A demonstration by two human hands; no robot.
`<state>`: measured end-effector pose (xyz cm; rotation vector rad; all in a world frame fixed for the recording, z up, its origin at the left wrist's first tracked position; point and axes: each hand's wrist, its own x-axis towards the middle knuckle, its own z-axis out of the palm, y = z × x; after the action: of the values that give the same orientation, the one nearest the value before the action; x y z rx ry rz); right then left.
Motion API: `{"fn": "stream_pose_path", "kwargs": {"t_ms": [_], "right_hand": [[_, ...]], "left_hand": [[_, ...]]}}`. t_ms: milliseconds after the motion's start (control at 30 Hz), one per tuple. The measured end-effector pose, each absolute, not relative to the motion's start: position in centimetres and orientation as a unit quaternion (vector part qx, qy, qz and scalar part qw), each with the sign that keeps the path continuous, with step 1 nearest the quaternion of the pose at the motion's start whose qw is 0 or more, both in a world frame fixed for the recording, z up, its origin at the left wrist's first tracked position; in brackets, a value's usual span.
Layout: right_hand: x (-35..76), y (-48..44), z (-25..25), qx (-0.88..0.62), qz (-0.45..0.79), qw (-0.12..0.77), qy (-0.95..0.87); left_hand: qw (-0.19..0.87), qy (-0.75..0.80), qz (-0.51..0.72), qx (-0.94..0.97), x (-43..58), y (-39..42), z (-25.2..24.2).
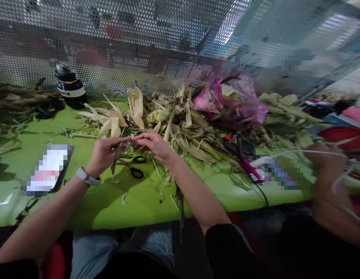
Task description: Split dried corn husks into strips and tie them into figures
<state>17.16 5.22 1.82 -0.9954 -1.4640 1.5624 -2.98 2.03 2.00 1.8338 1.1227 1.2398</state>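
My left hand [106,153], with a pale band on its wrist, is closed, its fingers pinching a dark, narrow strip of dried leaf [114,163] that hangs below the palm. My right hand [154,146] meets it fingertip to fingertip, pinching at the same spot; the small bit between the fingertips is too blurred to make out. Just under both hands, black-handled scissors [137,173] lie on the green tabletop [110,211]. Right behind the fingers spreads a heap of dried corn husks [191,135], with pale husks [111,120] at its left.
A phone [49,168] lies at left, a black bottle [71,87] behind it. A pink plastic bag [235,100] rests on the heap before a perforated metal screen [139,42]. At right are a magenta tool [251,170], a white cable [296,152] and another person's arm [328,182].
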Motion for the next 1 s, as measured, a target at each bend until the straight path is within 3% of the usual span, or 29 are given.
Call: {"fn": "stream_pose_path", "kwargs": {"t_ms": [200, 333, 467, 700, 1000], "right_hand": [[18.4, 5.7, 2.6, -0.415, 0.509, 0.412, -0.632], [19.2, 5.8, 2.9, -0.411, 0.499, 0.384, -0.660], [18.9, 5.4, 2.9, -0.401, 0.545, 0.366, -0.639], [16.7, 4.1, 2.8, -0.288, 0.667, 0.463, -0.507], [15.3, 2.5, 2.4, -0.171, 0.795, 0.411, -0.412]], "left_hand": [[0.482, 0.460, 0.481, 0.570, -3.1, 3.2, 2.3], [0.583, 0.421, 0.511, 0.471, -3.2, 3.5, 2.3], [0.665, 0.359, 0.547, 0.360, -2.7, 3.4, 2.0], [0.760, 0.275, 0.531, 0.253, -1.6, 2.2, 2.4], [0.799, 0.223, 0.477, 0.290, -1.9, 1.8, 2.3]]}}
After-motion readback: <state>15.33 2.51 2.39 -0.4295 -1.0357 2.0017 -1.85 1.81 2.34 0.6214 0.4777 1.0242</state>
